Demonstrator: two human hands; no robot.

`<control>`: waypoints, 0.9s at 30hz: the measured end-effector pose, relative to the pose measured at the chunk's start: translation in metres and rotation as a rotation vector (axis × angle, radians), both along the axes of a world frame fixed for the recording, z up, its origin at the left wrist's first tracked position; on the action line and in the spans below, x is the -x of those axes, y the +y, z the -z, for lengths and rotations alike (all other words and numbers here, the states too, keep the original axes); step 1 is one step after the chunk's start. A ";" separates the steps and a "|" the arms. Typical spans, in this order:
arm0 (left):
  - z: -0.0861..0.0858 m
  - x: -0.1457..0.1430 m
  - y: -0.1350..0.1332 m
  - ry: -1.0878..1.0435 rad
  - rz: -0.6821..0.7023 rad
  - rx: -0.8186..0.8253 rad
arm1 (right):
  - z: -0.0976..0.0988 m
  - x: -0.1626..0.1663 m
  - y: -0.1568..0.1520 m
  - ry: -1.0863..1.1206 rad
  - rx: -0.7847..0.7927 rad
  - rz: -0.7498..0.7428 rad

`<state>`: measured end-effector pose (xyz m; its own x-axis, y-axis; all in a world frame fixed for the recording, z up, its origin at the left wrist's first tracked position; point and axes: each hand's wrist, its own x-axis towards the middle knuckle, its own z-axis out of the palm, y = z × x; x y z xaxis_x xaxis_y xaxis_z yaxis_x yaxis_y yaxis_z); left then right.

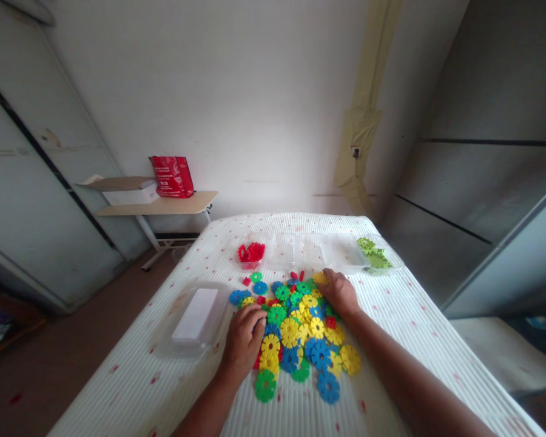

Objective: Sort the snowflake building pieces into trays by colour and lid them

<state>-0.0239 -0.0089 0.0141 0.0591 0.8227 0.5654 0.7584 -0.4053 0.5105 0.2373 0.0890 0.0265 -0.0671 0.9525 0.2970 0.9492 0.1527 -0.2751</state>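
Plastic discs (289,332) in 4 colours, heaped on a bed (418,315) under both hands.

I see my left hand (244,337) palm down on the near-left edge of the heap, fingers together and curled onto the discs. My right hand (340,292) lies at the far edge, its bent fingers over 1 yellow disc (320,278); I cannot tell whether either hand grips. The cover is white, ribbed and red-flecked. Beyond the heap stand a tray of red pieces (251,252) and a tray of green pieces (375,254), with a clear box (195,317) to the left. Both forearms reach in from below.
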 end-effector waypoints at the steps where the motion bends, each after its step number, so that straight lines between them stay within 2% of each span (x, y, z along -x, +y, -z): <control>1: 0.000 0.000 0.000 0.003 0.005 0.002 | -0.001 0.000 -0.001 -0.003 0.011 -0.007; 7: -0.002 0.000 -0.001 0.006 0.003 -0.002 | -0.007 0.000 -0.003 0.021 0.061 -0.057; 15: -0.001 0.000 0.000 0.009 0.005 -0.002 | -0.004 -0.004 -0.001 0.070 0.029 -0.128; 22: 0.001 0.000 -0.001 -0.003 0.001 0.001 | -0.008 -0.008 -0.005 0.092 0.015 -0.120; 27: 0.001 0.000 0.000 -0.001 -0.002 0.004 | -0.010 -0.009 -0.007 0.071 0.062 -0.106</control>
